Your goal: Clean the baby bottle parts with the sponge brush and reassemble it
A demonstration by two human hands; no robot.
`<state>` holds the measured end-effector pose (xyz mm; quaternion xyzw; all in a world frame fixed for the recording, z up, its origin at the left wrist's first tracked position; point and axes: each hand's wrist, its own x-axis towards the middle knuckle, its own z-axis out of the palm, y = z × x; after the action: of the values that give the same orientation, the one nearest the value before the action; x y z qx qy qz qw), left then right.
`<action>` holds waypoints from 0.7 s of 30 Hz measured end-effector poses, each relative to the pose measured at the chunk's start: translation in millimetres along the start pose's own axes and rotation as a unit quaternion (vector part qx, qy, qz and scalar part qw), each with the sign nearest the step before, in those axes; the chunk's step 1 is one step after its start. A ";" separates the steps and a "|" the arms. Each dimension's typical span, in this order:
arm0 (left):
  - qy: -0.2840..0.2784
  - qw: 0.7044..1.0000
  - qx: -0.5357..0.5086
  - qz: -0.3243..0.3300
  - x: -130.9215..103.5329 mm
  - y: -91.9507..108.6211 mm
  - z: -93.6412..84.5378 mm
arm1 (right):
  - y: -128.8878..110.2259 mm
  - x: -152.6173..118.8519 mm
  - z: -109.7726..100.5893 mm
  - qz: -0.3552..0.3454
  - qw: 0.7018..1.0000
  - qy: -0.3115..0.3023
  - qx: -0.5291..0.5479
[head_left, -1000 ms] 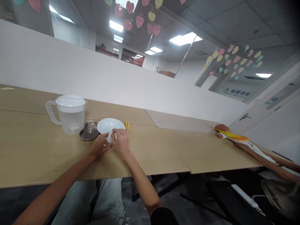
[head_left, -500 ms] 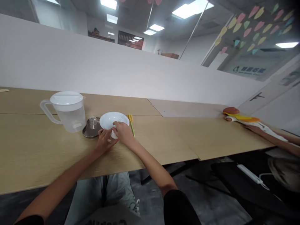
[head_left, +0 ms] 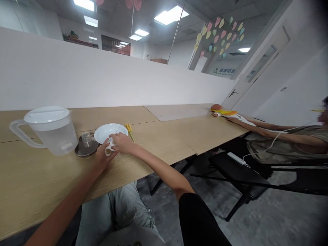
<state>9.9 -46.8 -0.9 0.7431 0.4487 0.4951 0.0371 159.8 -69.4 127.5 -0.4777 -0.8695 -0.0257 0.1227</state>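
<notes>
Both my hands close round a small white rounded object just above the table, in front of the white bowl. One end of it looks ring-shaped; its kind is unclear, as fingers cover much of it. My left hand grips it from the left and below. From the right, my right hand has its fingers closed on its upper side. Behind them stands the white bowl, with a thin line showing across its inside. A brush-like yellow-headed tool with a green handle lies at the bowl's right.
A lidded translucent pitcher stands at the left. Between it and the bowl, a dark metal tray carries a small clear cup. Far right, another person's hand rests by white and yellow cloth. Black chairs stand beyond the table edge.
My view has swung to the right, bringing more of the other person into sight. Both hands still hold the white object, and its ring-shaped end now shows more.
</notes>
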 end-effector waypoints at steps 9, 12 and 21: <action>-0.008 0.994 -0.069 -0.083 -2.8 12.8 -2.7 | 8.3 1.7 27.6 0.069 0.989 0.072 0.105; -0.022 0.997 -0.039 -0.061 -5.4 16.2 -4.5 | 7.0 -2.0 33.8 0.078 0.984 0.092 0.128; 0.002 0.998 0.054 -0.009 28.5 -6.3 -55.0 | 30.4 -31.6 41.2 0.021 0.912 0.302 0.276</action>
<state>-33.3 -44.4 43.9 0.7388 0.4814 0.4716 0.0003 193.7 -72.3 77.8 -0.4122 -0.7535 0.0746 0.5067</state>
